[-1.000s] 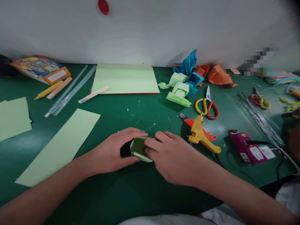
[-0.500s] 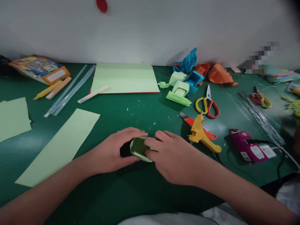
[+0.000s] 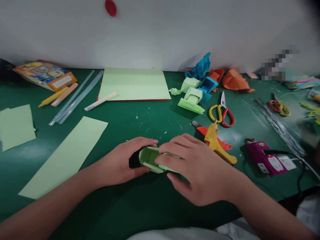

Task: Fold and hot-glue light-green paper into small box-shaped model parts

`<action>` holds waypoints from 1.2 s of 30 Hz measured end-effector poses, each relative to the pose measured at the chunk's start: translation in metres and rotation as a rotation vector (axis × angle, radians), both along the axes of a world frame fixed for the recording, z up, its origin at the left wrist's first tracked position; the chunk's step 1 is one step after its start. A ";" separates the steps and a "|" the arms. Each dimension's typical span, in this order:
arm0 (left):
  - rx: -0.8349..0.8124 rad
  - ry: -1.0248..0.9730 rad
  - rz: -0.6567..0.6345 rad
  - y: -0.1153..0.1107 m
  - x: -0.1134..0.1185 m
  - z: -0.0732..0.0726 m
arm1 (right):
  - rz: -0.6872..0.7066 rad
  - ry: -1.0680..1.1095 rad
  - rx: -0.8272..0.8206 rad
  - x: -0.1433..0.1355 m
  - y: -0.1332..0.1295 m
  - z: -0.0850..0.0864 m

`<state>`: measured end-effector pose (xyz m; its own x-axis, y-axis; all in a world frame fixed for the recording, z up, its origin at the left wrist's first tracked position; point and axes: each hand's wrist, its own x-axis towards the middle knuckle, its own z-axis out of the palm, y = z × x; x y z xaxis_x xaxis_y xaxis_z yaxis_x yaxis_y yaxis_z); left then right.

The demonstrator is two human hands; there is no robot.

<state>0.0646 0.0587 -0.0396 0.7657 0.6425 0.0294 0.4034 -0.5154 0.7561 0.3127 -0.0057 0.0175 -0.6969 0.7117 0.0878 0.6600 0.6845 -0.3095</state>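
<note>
A small box folded from light green paper (image 3: 150, 155) sits low over the table in front of me, its hollow side toward me. Thumb and fingers of my left hand (image 3: 117, 163) pinch its left end by the top and bottom edges. From the right, my right hand (image 3: 200, 170) grips a paper flap at the box's right end, with a fingertip at the opening. Its thumb sits lower, and the palm side is hidden. To the left lies a long light green paper strip (image 3: 67, 155).
Right of my hands are a yellow glue gun (image 3: 213, 138), scissors (image 3: 224, 111) and a purple power adapter (image 3: 266, 158). Folded paper pieces (image 3: 193, 95) lie behind them. Light green sheets (image 3: 135, 83), glue sticks (image 3: 78, 96), markers (image 3: 65, 95) and a printed box (image 3: 46, 75) line the back left.
My right hand has opened out a little: its fingers have shifted right and up, the thumb has come away below, and more of the box's inside and right flap shows. My left hand keeps its hold.
</note>
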 end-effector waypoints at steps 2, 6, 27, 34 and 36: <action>-0.002 -0.005 0.000 -0.001 0.000 -0.001 | -0.062 0.160 0.069 0.007 -0.002 0.001; 0.005 0.013 0.000 -0.001 0.000 -0.001 | -0.181 0.357 0.193 0.017 -0.004 -0.003; 0.047 0.018 -0.033 0.000 -0.001 0.000 | -0.188 0.391 0.075 0.025 0.002 -0.019; 0.039 0.023 -0.033 0.000 -0.002 0.001 | -0.228 0.374 0.043 0.023 0.002 -0.020; 0.042 0.028 -0.037 0.000 -0.002 0.000 | -0.246 0.388 0.075 0.023 0.002 -0.022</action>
<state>0.0628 0.0590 -0.0394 0.7897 0.6125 0.0337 0.4044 -0.5610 0.7223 0.3359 -0.0039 -0.0048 -0.4135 0.8334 0.3666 0.6505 0.5521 -0.5215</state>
